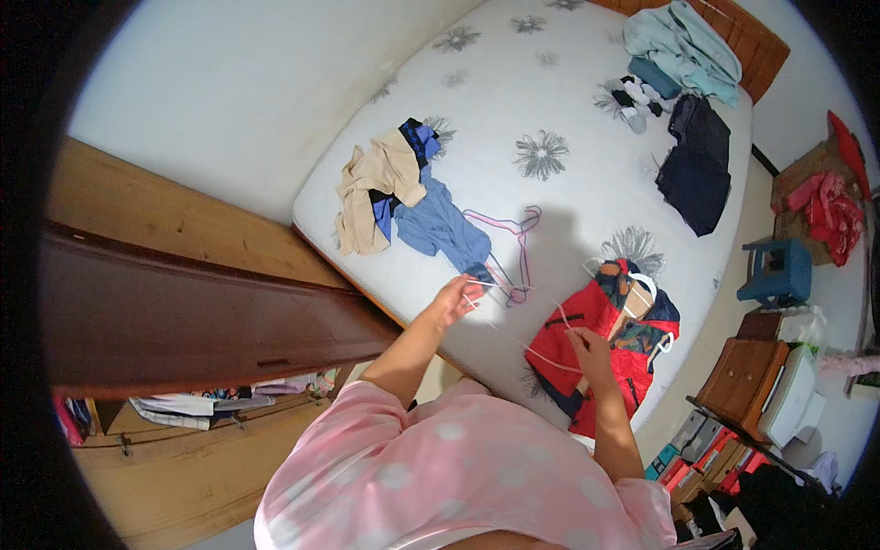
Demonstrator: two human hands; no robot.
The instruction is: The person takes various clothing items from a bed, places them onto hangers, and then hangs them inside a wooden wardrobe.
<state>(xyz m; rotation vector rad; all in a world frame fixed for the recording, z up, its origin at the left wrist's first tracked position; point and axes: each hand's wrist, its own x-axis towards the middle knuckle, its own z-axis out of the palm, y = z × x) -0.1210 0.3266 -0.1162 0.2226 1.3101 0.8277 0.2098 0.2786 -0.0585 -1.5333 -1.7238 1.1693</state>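
Note:
A thin white hanger, faint against the white mattress, spans the gap between my hands. My left hand grips one end of it near the bed's front edge. At the other end, the closed fingers of my right hand hold it over a red jacket. That red and dark jacket lies on the mattress, with a white hanger at its collar. Pink and purple hangers rest just beyond my left hand. Beside them are blue-grey clothing and a beige garment.
The patterned mattress carries dark folded clothes, small black and white items and a pale green cloth at the far right. A wooden cabinet stands left. Right of the bed are a blue stool and boxes.

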